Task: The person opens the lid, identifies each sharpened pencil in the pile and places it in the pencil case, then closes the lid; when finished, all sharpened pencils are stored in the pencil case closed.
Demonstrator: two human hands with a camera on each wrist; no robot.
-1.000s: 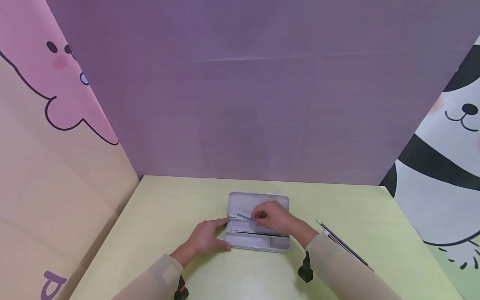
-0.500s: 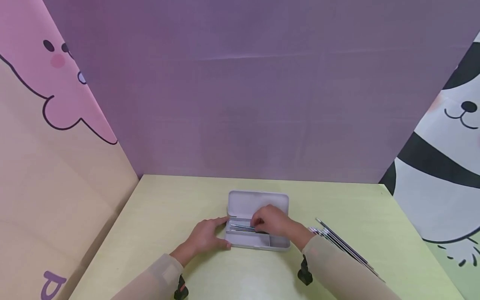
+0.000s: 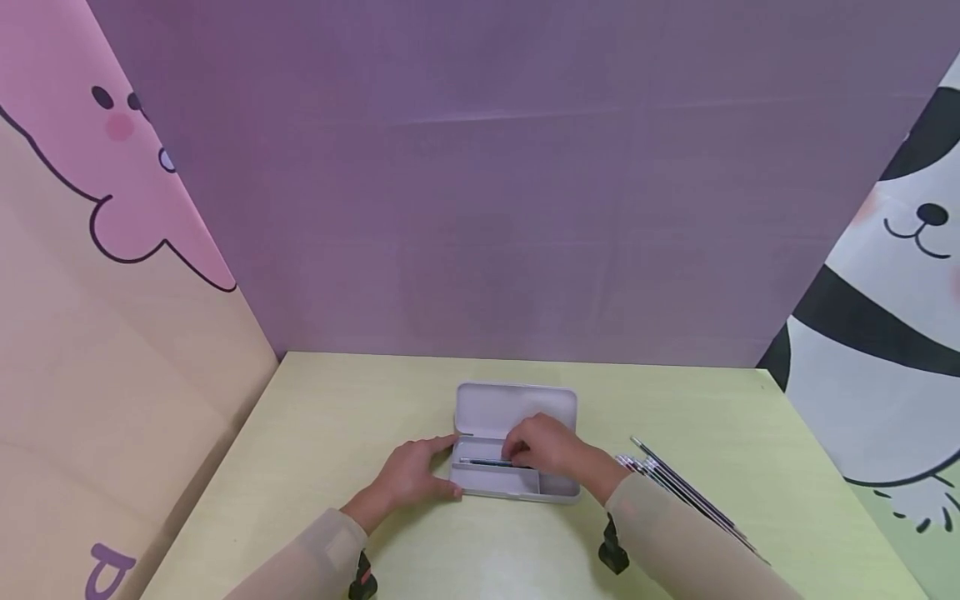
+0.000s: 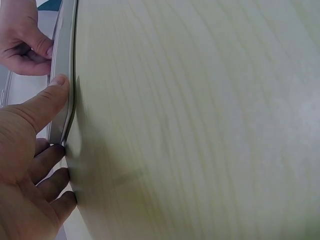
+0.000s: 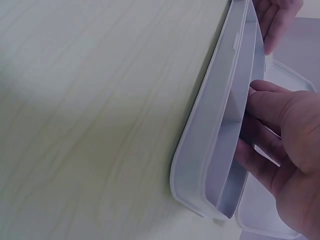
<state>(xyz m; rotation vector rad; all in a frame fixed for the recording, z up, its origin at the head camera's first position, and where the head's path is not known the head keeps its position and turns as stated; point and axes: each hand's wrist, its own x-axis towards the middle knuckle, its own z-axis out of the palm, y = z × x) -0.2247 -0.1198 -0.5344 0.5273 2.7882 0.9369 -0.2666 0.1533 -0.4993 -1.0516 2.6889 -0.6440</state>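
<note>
An open light-grey pencil case [image 3: 517, 407] lies on the yellow-green table [image 3: 337, 408], lid folded back. My left hand [image 3: 411, 473] grips its left end; in the left wrist view the thumb [image 4: 47, 97] presses on the case rim [image 4: 64, 60], with the other fingers below it. My right hand [image 3: 546, 448] reaches into the back compartment of the tray, fingers curled on the right end of a teal pen [image 3: 483, 462] lying along it. In the right wrist view the right hand's fingers [image 5: 272, 115] dip into the case [image 5: 210, 150], and the pen is hidden.
A bundle of several dark pencils [image 3: 678, 487] lies slanted on the table right of the case, by my right sleeve. Purple, pink-bear and panda panels wall the table at the back and sides. Bare tabletop [image 3: 787, 467] extends to both sides.
My right hand has lowered the teal pen from above the lid down into the tray's back compartment. The left hand has stayed on the case's left end.
</note>
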